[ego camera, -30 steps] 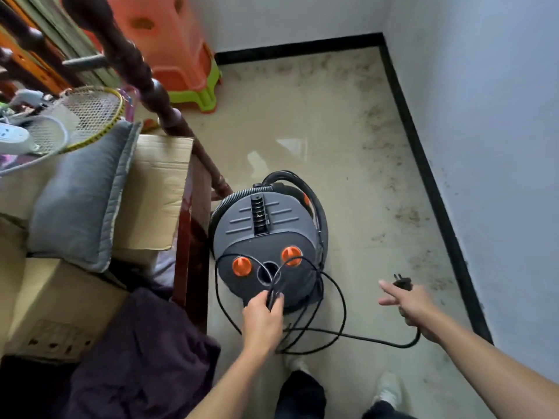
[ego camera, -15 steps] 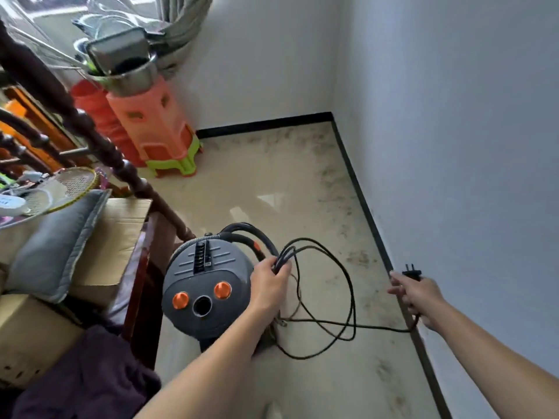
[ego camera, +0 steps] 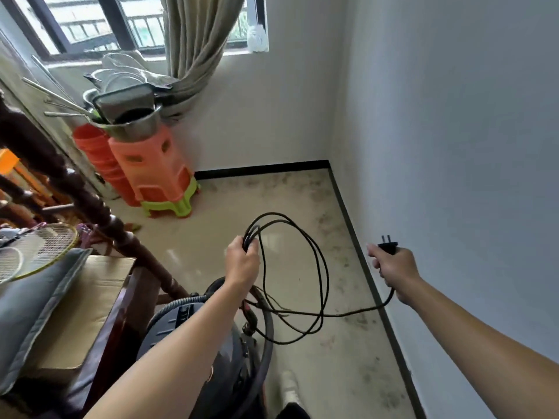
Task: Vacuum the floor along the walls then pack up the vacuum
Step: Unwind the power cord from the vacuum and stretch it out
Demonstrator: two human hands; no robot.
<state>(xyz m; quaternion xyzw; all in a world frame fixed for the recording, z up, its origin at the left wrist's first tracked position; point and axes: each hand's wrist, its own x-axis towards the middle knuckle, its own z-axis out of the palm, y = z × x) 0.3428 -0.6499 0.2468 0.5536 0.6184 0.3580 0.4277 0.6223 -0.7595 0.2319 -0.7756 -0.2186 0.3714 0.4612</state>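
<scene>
Your left hand (ego camera: 242,264) has its grip curled tight round a bunch of black cord (ego camera: 317,261) loops, which hang down to the right of it. Your right hand (ego camera: 393,267) closes its grip round the plug (ego camera: 388,246), prongs pointing up, near the right wall (ego camera: 453,146). Between the hands the cord sags low over the floor (ego camera: 272,201). The grey vacuum (ego camera: 187,322) sits near you under your left forearm, its hose (ego camera: 267,328) curving round its right side. Orange stools (ego camera: 154,173) stand far left.
</scene>
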